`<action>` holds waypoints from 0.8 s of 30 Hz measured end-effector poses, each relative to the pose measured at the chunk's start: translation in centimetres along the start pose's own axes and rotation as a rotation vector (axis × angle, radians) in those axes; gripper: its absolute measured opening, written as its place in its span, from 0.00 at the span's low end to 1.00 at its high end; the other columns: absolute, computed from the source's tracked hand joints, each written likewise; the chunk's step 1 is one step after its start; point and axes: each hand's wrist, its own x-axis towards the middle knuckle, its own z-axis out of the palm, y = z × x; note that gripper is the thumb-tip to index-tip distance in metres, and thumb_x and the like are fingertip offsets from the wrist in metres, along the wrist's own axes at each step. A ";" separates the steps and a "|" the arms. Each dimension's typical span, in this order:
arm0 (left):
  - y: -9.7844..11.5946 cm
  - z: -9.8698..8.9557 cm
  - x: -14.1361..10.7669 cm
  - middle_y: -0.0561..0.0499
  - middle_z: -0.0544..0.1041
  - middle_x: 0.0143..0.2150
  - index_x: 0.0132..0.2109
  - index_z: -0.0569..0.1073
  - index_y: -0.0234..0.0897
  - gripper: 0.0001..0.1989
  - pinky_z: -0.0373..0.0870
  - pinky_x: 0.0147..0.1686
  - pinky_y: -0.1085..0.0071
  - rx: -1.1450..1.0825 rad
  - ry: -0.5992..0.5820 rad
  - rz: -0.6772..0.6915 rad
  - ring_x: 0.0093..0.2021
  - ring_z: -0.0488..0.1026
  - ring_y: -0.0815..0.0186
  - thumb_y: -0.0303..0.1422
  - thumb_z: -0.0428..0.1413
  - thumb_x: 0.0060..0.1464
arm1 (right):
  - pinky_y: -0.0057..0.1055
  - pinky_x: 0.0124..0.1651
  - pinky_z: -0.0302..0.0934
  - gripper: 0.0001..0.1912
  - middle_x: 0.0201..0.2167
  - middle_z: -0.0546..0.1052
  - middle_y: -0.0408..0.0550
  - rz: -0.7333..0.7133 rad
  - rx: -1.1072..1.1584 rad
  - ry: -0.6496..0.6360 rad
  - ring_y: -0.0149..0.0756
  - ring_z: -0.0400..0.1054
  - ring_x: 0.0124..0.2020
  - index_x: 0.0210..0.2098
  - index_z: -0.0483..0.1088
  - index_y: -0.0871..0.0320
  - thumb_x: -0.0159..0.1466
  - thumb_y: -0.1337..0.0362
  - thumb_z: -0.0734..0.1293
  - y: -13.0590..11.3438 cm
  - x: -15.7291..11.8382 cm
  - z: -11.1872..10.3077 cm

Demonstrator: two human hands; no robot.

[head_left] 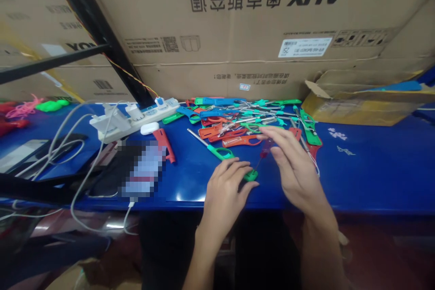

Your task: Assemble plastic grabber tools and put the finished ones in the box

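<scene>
Many scissors (244,122) piled | power strip (136,118) left | cardboard boxes (238,31) behind

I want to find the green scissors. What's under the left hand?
Under the left hand, a green-handled scissor lies on the blue table; its blade pokes out. Fingers cover part of the handle.
</scene>
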 end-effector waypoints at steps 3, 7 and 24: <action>0.0 0.0 0.0 0.51 0.81 0.51 0.50 0.77 0.41 0.13 0.71 0.57 0.55 0.004 -0.004 -0.005 0.57 0.71 0.56 0.33 0.64 0.58 | 0.38 0.50 0.71 0.18 0.45 0.78 0.46 0.027 0.097 0.037 0.37 0.74 0.47 0.57 0.72 0.47 0.71 0.68 0.62 -0.1 -0.1 0.2; 0.0 0.1 -0.1 0.51 0.81 0.51 0.50 0.76 0.41 0.13 0.70 0.58 0.56 0.003 0.001 -0.001 0.57 0.71 0.56 0.33 0.64 0.58 | 0.34 0.39 0.71 0.16 0.35 0.74 0.44 -0.021 -0.020 0.115 0.35 0.72 0.36 0.52 0.76 0.47 0.65 0.64 0.72 -0.1 0.0 0.5; 0.2 -0.7 0.0 0.51 0.79 0.55 0.55 0.74 0.45 0.15 0.44 0.71 0.41 0.067 -0.102 0.012 0.62 0.68 0.56 0.32 0.60 0.62 | 0.39 0.51 0.71 0.19 0.49 0.79 0.49 0.052 0.104 0.049 0.39 0.74 0.51 0.59 0.71 0.50 0.72 0.68 0.61 0.6 -0.5 0.5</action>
